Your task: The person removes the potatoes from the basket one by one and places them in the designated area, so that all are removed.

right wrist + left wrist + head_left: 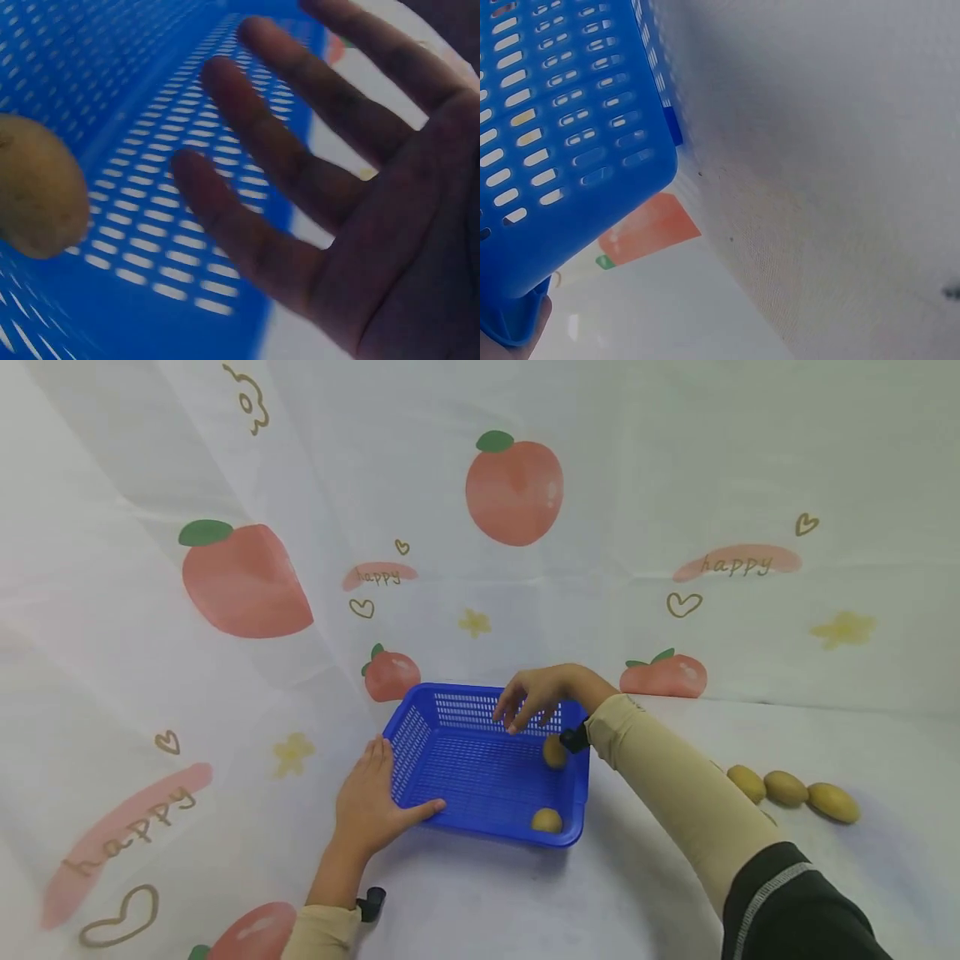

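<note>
Head view: left hand (372,800) grips the near-left corner of the blue basket (465,777) at the table's middle; right hand (534,695) hovers over it, fingers spread, holding nothing; two potatoes (554,752) lie inside | Left wrist view: basket wall (562,127), fingertip below | Right wrist view: open fingers (277,157) above one potato (37,195).

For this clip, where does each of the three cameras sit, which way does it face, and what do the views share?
Head: worn on the head, looking forward and down at the blue basket, two potatoes inside, three more on the cloth; both forearms, the left hand gripping the basket's near corner and the right hand show.
Left wrist: low beside the basket's outer wall; only a fingertip shows.
Right wrist: looks past the spread right hand into the basket at one potato.
Shared: the blue basket, in all three.
</note>
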Available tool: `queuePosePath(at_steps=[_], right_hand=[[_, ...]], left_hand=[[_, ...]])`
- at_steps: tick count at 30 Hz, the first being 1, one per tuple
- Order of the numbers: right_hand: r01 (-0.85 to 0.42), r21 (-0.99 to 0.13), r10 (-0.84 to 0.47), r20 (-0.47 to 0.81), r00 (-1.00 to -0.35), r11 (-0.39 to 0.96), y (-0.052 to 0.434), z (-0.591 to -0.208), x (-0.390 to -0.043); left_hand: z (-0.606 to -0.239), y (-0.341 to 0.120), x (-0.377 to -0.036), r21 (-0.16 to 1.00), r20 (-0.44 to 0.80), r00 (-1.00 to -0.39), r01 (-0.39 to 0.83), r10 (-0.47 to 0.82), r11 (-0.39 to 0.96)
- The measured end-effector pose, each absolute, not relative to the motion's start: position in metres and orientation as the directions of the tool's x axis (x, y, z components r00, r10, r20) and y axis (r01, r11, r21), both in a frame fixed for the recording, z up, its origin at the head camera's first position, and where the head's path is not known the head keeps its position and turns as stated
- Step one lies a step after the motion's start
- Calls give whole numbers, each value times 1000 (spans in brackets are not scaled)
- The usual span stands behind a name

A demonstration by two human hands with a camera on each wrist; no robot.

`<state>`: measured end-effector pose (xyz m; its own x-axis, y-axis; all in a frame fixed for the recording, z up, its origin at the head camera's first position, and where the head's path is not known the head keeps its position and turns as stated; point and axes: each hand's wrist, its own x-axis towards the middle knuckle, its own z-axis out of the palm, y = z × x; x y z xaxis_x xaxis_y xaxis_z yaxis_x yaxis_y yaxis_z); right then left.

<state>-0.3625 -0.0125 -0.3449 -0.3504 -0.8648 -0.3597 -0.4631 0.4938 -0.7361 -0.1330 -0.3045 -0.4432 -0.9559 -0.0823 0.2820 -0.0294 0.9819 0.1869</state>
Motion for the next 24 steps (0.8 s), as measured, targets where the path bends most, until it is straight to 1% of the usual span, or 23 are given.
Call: queuePosePath(at_steps=[3,6,9,13,16,20,22,24], right_hand=[[-420,-690,-807,-473,-354,589,-12,-354,-366],[-385,-649,-754,-549,-361,657,-10,-358,-367],[-374,-620,-724,-589,-361,690,-9,-359,-367],[-354,-622,-716,-604,-350,698,-10,-361,-368],[-338,-686,-764,-561,-318,644,-13,-364,-369],[-318,-810,-866,-421,-270,493,-20,-367,-370],[-334,-832,-892,-366,-266,442,-24,-367,-370],[-365,-824,-897,-353,-268,433,-29,-366,-369]], left_hand=[[-444,-302,-133,191,286,-955,-21,-76,981],[-442,-302,-134,192,290,-954,-17,-74,981],[-439,-302,-135,189,294,-953,-12,-69,982],[-436,-303,-135,188,295,-953,-7,-63,982],[-437,-303,-135,187,293,-954,-8,-64,982],[-439,-303,-135,184,282,-957,-20,-72,983],[-440,-303,-135,185,277,-958,-25,-77,982],[-441,-304,-135,187,272,-959,-29,-80,982]])
